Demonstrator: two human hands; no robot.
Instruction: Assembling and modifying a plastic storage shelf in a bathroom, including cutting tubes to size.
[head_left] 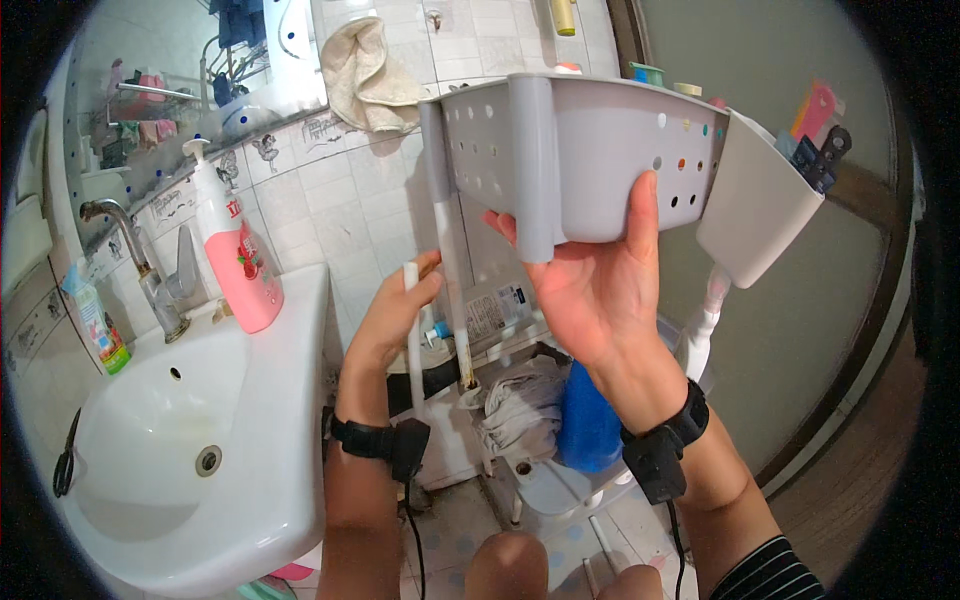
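Sink (270, 470) at left, pink bottle (243, 262) on its far rim. Left hand (392, 318) clamped on white tube (414, 335) at centre. Right hand (590, 285) gripping grey shelf (590, 150), raised, tilted, at upper right.

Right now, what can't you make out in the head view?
- Contents of the grey shelf tray: seen from below; its own wall and base hide them, only tips show over the rim.
- Right hand thumb: behind the tray's bracket.
- Lower end of the white tube in the left hand: lost in the clutter below.
- Scissors on the sink: too small, at the fisheye rim.
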